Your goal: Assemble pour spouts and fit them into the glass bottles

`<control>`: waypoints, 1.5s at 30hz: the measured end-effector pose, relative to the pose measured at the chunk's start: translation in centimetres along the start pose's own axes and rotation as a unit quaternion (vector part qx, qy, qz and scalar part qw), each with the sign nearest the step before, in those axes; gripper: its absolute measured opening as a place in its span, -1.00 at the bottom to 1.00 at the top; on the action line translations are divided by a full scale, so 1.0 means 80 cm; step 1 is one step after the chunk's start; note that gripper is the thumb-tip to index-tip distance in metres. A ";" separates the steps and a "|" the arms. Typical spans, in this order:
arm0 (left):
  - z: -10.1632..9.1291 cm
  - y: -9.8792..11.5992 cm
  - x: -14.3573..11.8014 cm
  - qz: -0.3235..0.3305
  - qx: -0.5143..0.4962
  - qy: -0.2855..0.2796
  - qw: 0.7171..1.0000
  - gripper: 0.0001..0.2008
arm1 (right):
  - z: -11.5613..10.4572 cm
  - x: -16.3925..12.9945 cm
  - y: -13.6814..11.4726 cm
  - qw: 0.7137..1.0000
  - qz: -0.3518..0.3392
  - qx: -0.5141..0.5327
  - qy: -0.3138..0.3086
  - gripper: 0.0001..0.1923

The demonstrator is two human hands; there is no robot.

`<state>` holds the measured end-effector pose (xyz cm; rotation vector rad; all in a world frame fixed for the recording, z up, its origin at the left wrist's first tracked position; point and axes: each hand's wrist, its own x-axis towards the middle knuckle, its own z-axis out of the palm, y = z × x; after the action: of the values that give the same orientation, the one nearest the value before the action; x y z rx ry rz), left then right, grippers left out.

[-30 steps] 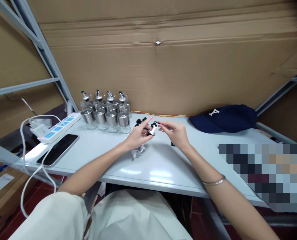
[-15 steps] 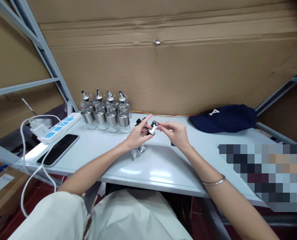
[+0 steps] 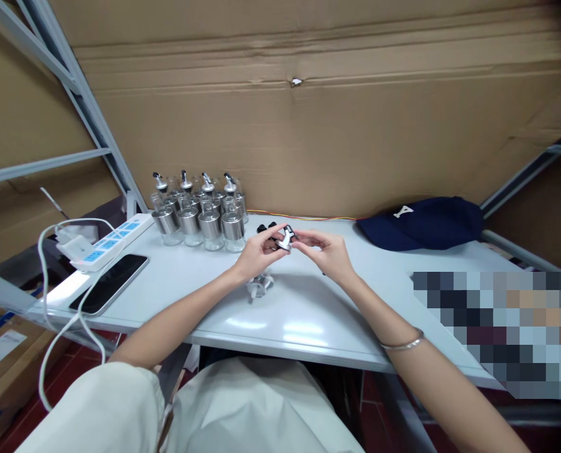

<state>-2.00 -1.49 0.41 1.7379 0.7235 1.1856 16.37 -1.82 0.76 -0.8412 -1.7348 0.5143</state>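
Note:
Above the middle of the table, my left hand (image 3: 256,257) is closed on a silver pour spout (image 3: 286,239) with a black tip, holding it by its round base between thumb and fingers. From the other side, the pinched thumb and fingers of my right hand (image 3: 328,253) meet the spout near its black cap. What exactly lies between those right fingertips is too small to make out. Below my left hand, clear-and-silver stopper pieces (image 3: 260,286) lie on the table. Small black parts (image 3: 261,228) show just behind my left fingers, partly hidden.
Glass bottles with steel bands (image 3: 209,224) stand in rows at the back left, several bearing pour spouts. A power strip (image 3: 115,242), white cable and phone (image 3: 111,284) occupy the left side. A navy cap (image 3: 426,223) lies at the back right. Cardboard (image 3: 309,145) walls the back.
The pour spout has tilted more upright in my left hand, and the left index finger has lowered onto it. My right hand has shifted slightly left, its fingers closer around the spout.

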 end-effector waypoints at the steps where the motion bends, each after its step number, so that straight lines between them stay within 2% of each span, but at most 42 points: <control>1: 0.000 0.001 0.000 -0.007 -0.008 0.006 1.000 -0.39 | 0.000 0.000 -0.001 1.000 -0.006 -0.002 -0.006 -0.67; 6: -0.001 -0.001 0.001 -0.019 -0.015 0.027 0.999 -0.40 | 0.001 -0.001 -0.002 0.997 -0.050 -0.040 -0.040 -0.51; 10: -0.001 -0.001 0.000 -0.025 -0.010 0.031 0.999 -0.41 | 0.001 -0.002 0.000 0.995 -0.067 -0.072 -0.021 -0.56; 19: 0.000 0.001 0.000 -0.045 -0.019 0.036 0.998 -0.41 | 0.003 -0.003 0.001 0.999 -0.016 -0.039 -0.022 -0.60; 29: 0.000 0.000 -0.001 -0.049 -0.028 0.047 0.997 -0.41 | 0.005 -0.005 0.002 0.999 -0.002 -0.013 -0.038 -0.58; 37: 0.001 0.000 0.000 -0.058 -0.053 0.035 0.996 -0.41 | 0.003 -0.005 -0.001 0.998 -0.008 -0.011 -0.054 -0.58; 40: 0.002 0.001 -0.001 -0.067 -0.058 0.035 0.995 -0.41 | 0.003 -0.005 -0.003 0.998 0.012 0.002 -0.059 -0.58; 45: 0.002 0.002 -0.001 -0.086 -0.052 0.032 0.994 -0.41 | 0.003 -0.003 -0.005 0.991 0.085 0.063 -0.083 -0.54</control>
<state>-1.88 -1.70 0.52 1.5258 0.8176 1.1443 16.10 -2.27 0.85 -0.8801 -1.7679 0.8204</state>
